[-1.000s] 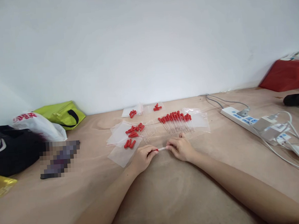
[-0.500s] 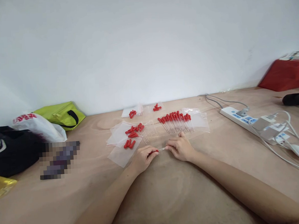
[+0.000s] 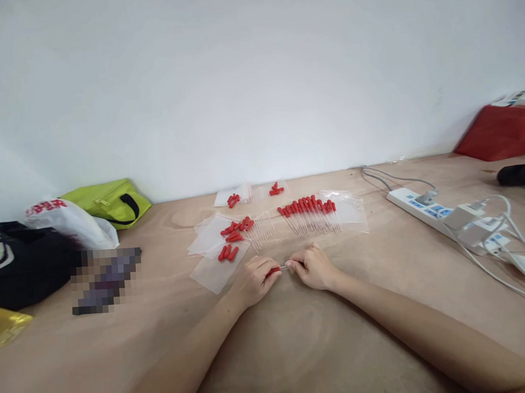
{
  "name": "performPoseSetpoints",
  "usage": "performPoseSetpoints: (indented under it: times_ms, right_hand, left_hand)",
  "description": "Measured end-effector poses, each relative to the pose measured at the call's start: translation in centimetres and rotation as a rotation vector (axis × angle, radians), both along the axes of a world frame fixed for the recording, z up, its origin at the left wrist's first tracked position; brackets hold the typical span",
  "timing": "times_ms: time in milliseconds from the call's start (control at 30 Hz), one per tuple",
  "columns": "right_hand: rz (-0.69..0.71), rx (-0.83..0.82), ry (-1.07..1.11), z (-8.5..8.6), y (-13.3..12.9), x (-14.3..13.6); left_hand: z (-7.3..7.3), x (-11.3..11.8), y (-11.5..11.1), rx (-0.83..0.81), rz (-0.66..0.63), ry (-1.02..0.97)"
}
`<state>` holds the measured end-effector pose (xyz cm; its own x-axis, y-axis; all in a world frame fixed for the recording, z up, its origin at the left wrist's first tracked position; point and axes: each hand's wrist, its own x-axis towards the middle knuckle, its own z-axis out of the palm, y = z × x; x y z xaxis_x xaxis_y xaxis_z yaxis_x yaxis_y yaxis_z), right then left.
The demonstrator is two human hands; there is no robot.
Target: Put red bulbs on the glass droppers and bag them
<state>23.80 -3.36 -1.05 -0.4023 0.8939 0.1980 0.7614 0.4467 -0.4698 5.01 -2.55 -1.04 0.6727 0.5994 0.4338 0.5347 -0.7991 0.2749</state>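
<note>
Between the fingers of my left hand [image 3: 254,281] is a red rubber dropper bulb [image 3: 273,271], its open end pointing right. My right hand [image 3: 312,267] pinches a thin clear glass tube [image 3: 283,267], whose end meets the bulb. How deep the tube sits inside is too small to tell. Beyond my right hand lies a row of droppers with red bulbs [image 3: 307,204] on their tubes. Left of that row are bare glass tubes [image 3: 260,229]. Loose red bulbs [image 3: 233,237] rest on clear plastic bags [image 3: 214,275] beyond my left hand.
Near the wall are more red bulbs [image 3: 276,189] on bags. A white power strip [image 3: 416,206] with plugs and cables occupies the right side. On the left sit a lime-green bag [image 3: 98,200], a white plastic bag [image 3: 64,223] and a black bag [image 3: 27,270].
My hands have come slightly closer together, and less of the glass tube shows between them. The right fingers now grip nearer to the bulb. The things on the table lie as before.
</note>
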Motion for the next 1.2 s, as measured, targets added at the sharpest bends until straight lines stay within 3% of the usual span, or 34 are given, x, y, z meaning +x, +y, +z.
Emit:
performPoseSetpoints:
  times_ms: [167,367,433,500,567,667,733,967,1200]
  right_hand:
    - [0.012,0.026,-0.008,0.0,0.2,0.0]
    - [0.160,0.219,-0.128,0.6,0.4,0.7]
    - [0.153,0.246,-0.154,0.7,0.5,1.0]
    - [0.056,0.251,-0.135,0.6,1.0,1.4]
    - [-0.131,0.241,-0.072,0.2,1.9,1.8]
    - [-0.422,0.205,0.011,-0.2,3.9,2.2]
    - [-0.534,0.187,0.020,-0.3,5.4,2.2]
    - [-0.739,0.131,0.014,-0.1,8.8,0.4]
    - [-0.737,0.134,-0.046,-0.3,8.9,0.1]
  left_hand:
    - [0.0,-0.2,0.6,0.053,-0.009,0.030]
    - [-0.6,-1.0,1.5,0.084,0.007,-0.056]
    - [-0.6,-1.0,1.4,0.091,0.066,-0.119]
    - [-0.4,-0.9,1.2,0.111,0.192,-0.192]
    - [-0.2,-0.7,0.9,0.089,0.260,-0.203]
    - [-0.1,-0.5,0.7,-0.041,0.158,-0.092]
    - [-0.1,-0.4,0.7,-0.106,0.097,-0.035]
    - [-0.2,-0.4,0.9,-0.108,0.066,-0.043]
    - [-0.1,-0.5,1.0,-0.113,0.079,-0.054]
